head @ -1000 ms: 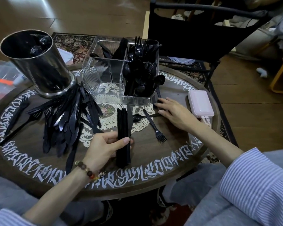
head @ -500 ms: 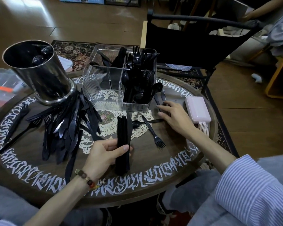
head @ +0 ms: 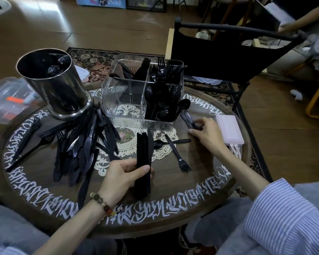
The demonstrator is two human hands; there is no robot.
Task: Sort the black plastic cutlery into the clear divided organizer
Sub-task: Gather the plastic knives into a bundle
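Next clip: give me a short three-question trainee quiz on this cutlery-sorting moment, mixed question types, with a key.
1. True or false: the left hand holds a stacked bundle of black plastic knives.
2. Multiple choice: the right hand is touching A) the pink rectangular power bank, B) black plastic knives lying right of the clear divided plastic organizer, C) the shiny metal cylindrical canister.
3. Fill in: on the white lace doily, a loose black plastic spoon lies crossed with a black plastic ____.

Key: 1 true; 2 B; 3 fork.
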